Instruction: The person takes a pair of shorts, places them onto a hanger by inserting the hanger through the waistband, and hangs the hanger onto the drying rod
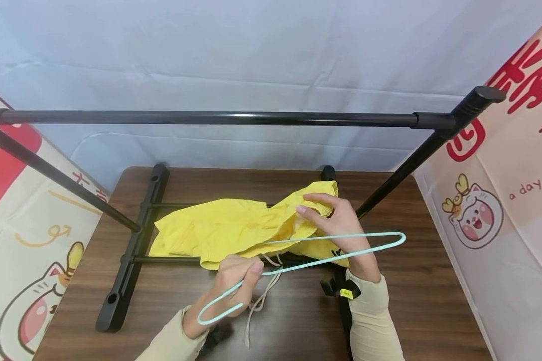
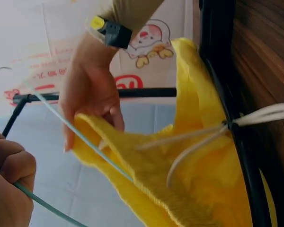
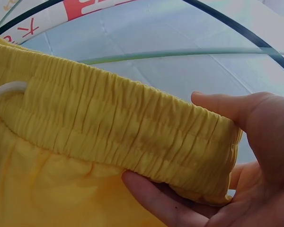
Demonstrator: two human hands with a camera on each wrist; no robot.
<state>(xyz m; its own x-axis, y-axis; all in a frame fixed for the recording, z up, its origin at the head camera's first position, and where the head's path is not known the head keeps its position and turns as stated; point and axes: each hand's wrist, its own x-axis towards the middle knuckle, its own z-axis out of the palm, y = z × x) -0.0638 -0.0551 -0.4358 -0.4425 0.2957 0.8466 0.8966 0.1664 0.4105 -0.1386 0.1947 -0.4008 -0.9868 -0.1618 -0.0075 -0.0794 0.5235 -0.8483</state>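
Yellow drawstring shorts lie across the lower bars of a black rack. My right hand holds the elastic waistband at one end, thumb on the upper edge and fingers below, in the right wrist view. My left hand grips a light blue hanger near its hook end. One arm of the hanger runs into the waist opening, seen in the left wrist view, where part of it is hidden by the cloth. A pale drawstring hangs from the waistband beside my left hand.
The black rack's top rail crosses above the shorts, with a slanting post at the right and a foot bar at the left. It stands on a brown wooden table. Pale cloth hangs behind, with printed sheets at both sides.
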